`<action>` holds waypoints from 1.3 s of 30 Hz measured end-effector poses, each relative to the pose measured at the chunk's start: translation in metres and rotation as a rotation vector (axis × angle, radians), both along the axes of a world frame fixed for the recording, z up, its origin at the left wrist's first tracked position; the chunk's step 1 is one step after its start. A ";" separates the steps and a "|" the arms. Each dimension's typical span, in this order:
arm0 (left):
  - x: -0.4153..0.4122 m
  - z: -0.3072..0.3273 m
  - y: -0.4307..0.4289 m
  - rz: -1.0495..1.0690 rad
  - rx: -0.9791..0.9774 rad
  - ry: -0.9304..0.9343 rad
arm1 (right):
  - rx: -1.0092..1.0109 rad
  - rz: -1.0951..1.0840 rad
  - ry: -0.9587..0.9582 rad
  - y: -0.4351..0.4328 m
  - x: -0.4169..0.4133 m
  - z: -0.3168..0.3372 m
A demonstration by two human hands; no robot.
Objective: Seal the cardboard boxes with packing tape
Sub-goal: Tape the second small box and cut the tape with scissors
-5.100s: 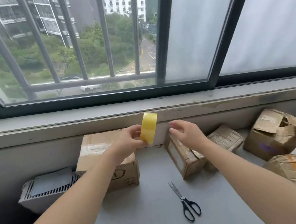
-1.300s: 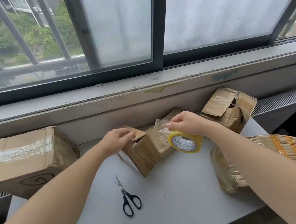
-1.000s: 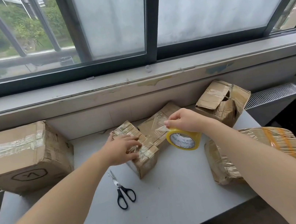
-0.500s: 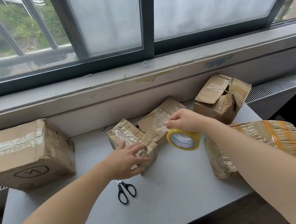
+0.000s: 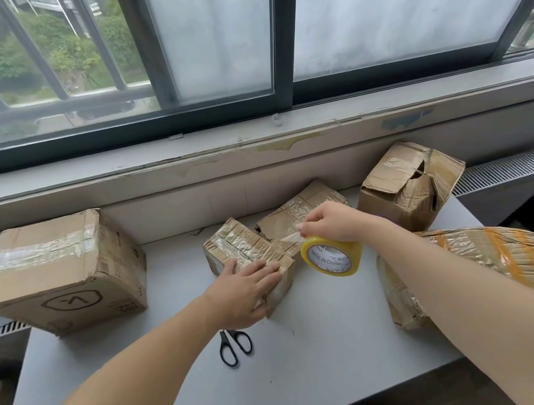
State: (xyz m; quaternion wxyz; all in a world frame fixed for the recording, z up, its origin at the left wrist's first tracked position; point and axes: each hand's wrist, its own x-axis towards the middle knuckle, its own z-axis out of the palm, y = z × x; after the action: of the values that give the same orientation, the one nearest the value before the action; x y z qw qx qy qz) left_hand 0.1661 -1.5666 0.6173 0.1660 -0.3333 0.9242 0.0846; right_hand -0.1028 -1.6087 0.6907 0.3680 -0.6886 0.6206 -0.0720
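Observation:
A small worn cardboard box (image 5: pixel 234 245) lies in the middle of the grey table (image 5: pixel 317 361). My left hand (image 5: pixel 242 291) rests flat on its near top edge, fingers straight. My right hand (image 5: pixel 329 224) holds a yellow roll of packing tape (image 5: pixel 333 258) just right of the box and pinches the roll's loose clear end near the box's right corner. A flat crumpled box (image 5: pixel 298 209) lies behind them.
A large taped box (image 5: pixel 58 275) stands at the left. A torn open box (image 5: pixel 410 182) sits at the back right, and a long flattened box (image 5: pixel 476 266) at the right edge. Black scissors (image 5: pixel 233 346) lie just in front of the small box. The windowsill runs behind.
My left hand has turned the small box down flat and now presses on its top. My right hand has kept the tape roll beside it. The view has tilted downward.

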 end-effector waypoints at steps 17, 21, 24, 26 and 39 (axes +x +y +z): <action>-0.010 -0.012 0.014 0.132 -0.058 0.208 | 0.105 0.043 0.162 0.001 0.014 0.016; 0.017 -0.009 0.005 0.142 0.027 0.473 | 0.138 0.090 0.223 -0.005 0.039 0.019; 0.050 -0.008 -0.008 0.338 0.038 0.668 | 0.176 0.103 0.261 -0.012 0.061 0.027; 0.071 -0.012 -0.023 0.646 0.083 0.788 | 0.226 0.125 0.316 -0.018 0.078 0.031; 0.099 -0.028 -0.057 1.111 0.907 0.957 | 0.353 0.209 0.702 -0.047 0.191 0.021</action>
State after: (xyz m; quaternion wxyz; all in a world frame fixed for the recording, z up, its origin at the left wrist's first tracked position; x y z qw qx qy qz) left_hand 0.2652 -1.6241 0.5889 -0.1899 -0.5671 0.4747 0.6457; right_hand 0.0880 -1.6559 0.7113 0.2516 -0.6569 0.6380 0.3132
